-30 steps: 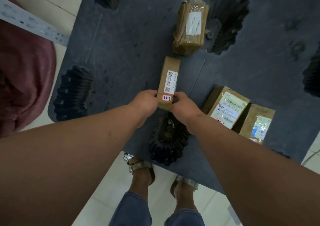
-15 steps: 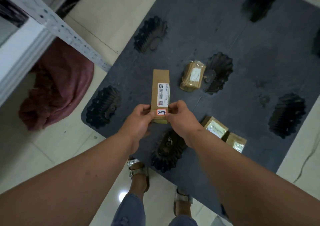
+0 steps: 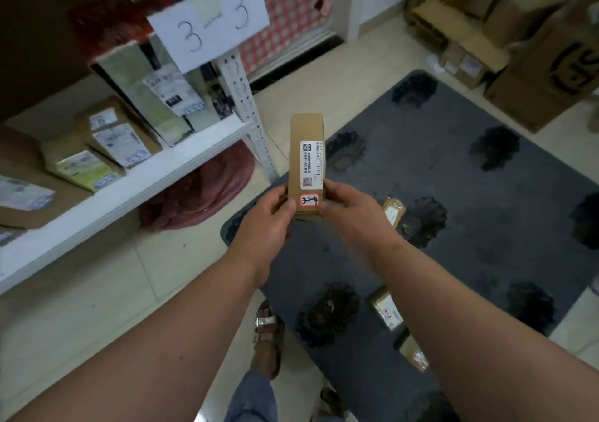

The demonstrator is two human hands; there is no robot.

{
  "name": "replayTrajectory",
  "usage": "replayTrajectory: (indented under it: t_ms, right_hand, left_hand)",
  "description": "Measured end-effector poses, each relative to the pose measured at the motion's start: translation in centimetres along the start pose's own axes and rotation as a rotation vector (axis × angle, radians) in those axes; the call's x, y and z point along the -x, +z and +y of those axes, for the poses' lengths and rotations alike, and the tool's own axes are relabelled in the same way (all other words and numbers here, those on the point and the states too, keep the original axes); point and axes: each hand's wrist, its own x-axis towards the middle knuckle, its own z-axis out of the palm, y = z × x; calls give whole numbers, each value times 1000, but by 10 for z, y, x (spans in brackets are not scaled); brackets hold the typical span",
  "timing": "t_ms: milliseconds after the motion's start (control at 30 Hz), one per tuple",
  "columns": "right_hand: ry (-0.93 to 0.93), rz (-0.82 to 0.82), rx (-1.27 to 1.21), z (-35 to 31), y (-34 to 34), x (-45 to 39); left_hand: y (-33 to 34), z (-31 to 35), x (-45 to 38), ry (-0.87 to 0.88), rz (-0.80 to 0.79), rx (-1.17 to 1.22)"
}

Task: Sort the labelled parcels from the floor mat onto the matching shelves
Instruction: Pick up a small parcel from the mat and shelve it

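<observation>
A long brown cardboard parcel [image 3: 306, 149] is held up over the mat's near-left corner, with a white label and a red-edged sticker that seems to read 3-1-4. My left hand [image 3: 269, 219] grips its near end from the left and my right hand [image 3: 348, 209] pinches it from the right. Three small parcels lie on the dark grey floor mat [image 3: 486, 214]: one [image 3: 393, 211] just right of my right hand, another [image 3: 385, 311] beside my right forearm, a third [image 3: 413, 353] partly hidden by it. A white shelf [image 3: 136, 188] stands to the left under a paper sign [image 3: 210, 21] reading 3-3.
Several labelled parcels lie on the shelf, such as one [image 3: 81, 165] near its front edge. A red cloth bundle [image 3: 201, 191] sits on the floor beneath it. Cardboard boxes [image 3: 534, 65] stand at the back right. My sandalled feet [image 3: 267, 327] are at the mat's edge.
The parcel came up off the mat in both hands. My view rose and turned left, so the shelf and its 3-3 sign came into sight.
</observation>
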Motion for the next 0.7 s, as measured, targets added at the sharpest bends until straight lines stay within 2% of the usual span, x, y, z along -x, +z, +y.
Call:
replayTrajectory:
  t_ms: [267, 700]
  right_hand:
    - [-224, -81, 147, -99, 8, 65]
    - [-368, -159, 187, -191, 74, 136]
  left_hand:
    - [-47, 72, 83, 146, 121, 129]
    - [-140, 116, 181, 205, 206, 286]
